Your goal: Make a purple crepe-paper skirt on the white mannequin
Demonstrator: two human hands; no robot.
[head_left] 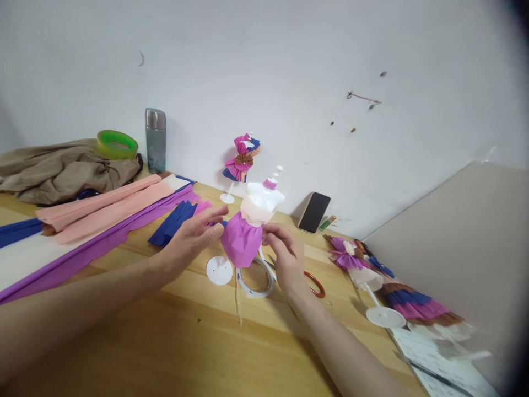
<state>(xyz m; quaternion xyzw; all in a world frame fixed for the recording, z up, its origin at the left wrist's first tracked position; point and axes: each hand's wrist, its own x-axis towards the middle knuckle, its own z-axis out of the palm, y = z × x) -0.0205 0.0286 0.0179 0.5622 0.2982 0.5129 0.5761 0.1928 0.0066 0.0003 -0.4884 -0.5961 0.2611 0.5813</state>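
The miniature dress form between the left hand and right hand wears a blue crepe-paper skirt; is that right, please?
Not quite: in the head view, the miniature dress form between the left hand and right hand wears a purple crepe-paper skirt.

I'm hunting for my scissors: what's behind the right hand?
Scissors show in part behind the right hand: a blade on one side, an orange handle loop on the other. The hand covers their middle.
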